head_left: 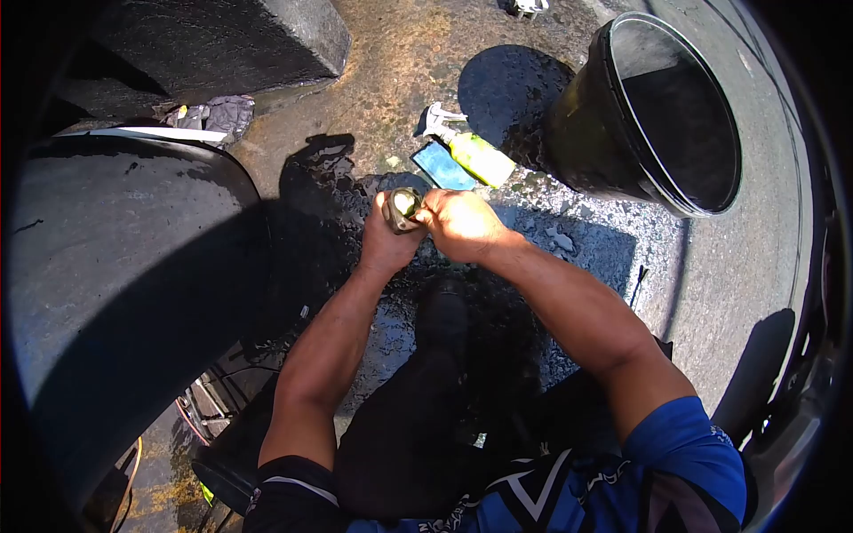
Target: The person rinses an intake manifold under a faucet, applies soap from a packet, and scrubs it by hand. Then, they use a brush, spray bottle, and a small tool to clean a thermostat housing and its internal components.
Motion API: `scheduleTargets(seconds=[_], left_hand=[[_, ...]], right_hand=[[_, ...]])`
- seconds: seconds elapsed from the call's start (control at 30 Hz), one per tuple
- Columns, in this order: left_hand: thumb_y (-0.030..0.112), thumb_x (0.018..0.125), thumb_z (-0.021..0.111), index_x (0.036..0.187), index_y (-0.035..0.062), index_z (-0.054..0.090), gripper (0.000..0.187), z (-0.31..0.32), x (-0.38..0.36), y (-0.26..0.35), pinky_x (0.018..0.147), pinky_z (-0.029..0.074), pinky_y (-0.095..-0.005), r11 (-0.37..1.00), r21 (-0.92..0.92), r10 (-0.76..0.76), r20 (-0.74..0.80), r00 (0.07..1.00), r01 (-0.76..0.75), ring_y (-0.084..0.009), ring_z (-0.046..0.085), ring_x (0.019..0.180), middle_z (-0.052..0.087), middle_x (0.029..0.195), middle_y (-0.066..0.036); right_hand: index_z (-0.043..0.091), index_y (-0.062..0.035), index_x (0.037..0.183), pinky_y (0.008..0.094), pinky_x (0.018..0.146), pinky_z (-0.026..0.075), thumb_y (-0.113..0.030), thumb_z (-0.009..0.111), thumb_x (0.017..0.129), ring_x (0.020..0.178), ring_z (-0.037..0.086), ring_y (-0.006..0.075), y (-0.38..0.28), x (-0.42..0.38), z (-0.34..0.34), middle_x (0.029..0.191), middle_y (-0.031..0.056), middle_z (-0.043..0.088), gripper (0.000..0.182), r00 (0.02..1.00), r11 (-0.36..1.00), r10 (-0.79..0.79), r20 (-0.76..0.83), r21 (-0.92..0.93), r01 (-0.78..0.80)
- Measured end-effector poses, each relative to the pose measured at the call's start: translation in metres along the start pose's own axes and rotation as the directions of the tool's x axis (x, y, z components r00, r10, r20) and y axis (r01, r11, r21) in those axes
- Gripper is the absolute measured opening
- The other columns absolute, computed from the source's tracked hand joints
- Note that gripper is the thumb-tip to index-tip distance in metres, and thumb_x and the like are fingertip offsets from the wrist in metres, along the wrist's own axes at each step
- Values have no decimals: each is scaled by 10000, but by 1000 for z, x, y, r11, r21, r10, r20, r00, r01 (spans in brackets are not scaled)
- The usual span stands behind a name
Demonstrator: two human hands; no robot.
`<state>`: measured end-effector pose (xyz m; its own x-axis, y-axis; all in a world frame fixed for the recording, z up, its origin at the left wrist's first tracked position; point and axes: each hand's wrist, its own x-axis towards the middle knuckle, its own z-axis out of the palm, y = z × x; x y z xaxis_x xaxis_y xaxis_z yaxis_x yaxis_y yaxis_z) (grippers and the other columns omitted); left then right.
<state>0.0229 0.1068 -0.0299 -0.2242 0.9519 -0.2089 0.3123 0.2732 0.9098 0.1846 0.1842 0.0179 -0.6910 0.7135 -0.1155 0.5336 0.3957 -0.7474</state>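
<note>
Both hands are meeting over the wet ground. Left hand is wrapping tight around a small dirty part, and right hand is gripping its top. A spray bottle is lying near a big black bucket.

Both hands are meeting above the wet pavement, the left hand and right hand closing together on a small container. A spray bottle is lying just beyond them, a flat pad touching its left. A bucket is standing to the right. A tyre is sitting at the left.
</note>
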Motion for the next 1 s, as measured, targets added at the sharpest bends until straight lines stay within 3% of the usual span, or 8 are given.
scheduleTargets(seconds=[0.17,0.3,0.43,0.57,0.6,0.7,0.87,1.0], left_hand=[[25,810,755,1251,20,459,531,-6,-4,-6,907,508,-320,916,-390,164,159,974,-90,-125,620,1019,635,1131,-59],[-48,792,725,1186,65,576,437,-16,4,-15,938,484,-297,965,-260,53,284,957,24,-91,592,1037,637,1115,8],[33,710,870,1129,69,614,491,-18,7,-17,927,504,-293,875,-403,-98,397,913,270,-85,603,1026,659,1096,22],[30,687,891,1135,63,625,522,-11,10,-26,890,520,-289,949,-266,-33,445,895,167,-100,622,974,677,1114,-16],[89,721,879,1185,62,615,534,-8,6,-28,928,511,-315,907,-321,-83,499,863,273,-127,627,1016,676,1153,-30],[174,777,845,1204,63,614,498,8,16,-40,945,508,-346,994,-84,107,540,835,-73,-161,639,1035,678,1164,-34],[274,824,770,1056,74,688,317,33,5,-48,862,535,-397,993,110,-77,270,960,48,-312,692,977,725,1006,-143],[269,771,769,971,92,708,274,27,2,-11,784,547,-471,915,381,-151,12,988,135,-388,675,939,712,936,-174]], right_hand=[[627,-51,896,462,743,517,-193,585,930,839,646,396,3,7,-12,841,176,663,152,1000,1000,-13,-14,8,13],[609,-57,921,487,755,538,-185,568,885,858,667,402,6,10,-12,912,178,680,139,981,986,-153,117,-44,159],[592,-60,893,480,787,522,-182,600,895,904,640,384,17,15,-10,886,149,651,123,943,948,-319,95,29,318],[587,-60,887,477,786,519,-177,612,897,897,630,381,23,9,-6,865,142,636,120,931,941,-339,134,46,336],[589,-60,891,477,789,519,-175,613,897,901,631,379,25,6,-6,866,143,635,118,933,944,-331,142,49,327],[604,-58,874,472,771,523,-174,629,889,865,641,373,24,6,-1,848,146,642,120,940,950,-311,140,21,311],[604,-49,815,443,691,521,-162,623,894,763,653,372,4,12,-53,760,145,646,139,974,976,-219,-54,-2,219],[620,-21,841,409,642,502,-91,660,914,674,622,346,17,1,-21,728,158,613,109,985,982,-166,53,-78,170]])
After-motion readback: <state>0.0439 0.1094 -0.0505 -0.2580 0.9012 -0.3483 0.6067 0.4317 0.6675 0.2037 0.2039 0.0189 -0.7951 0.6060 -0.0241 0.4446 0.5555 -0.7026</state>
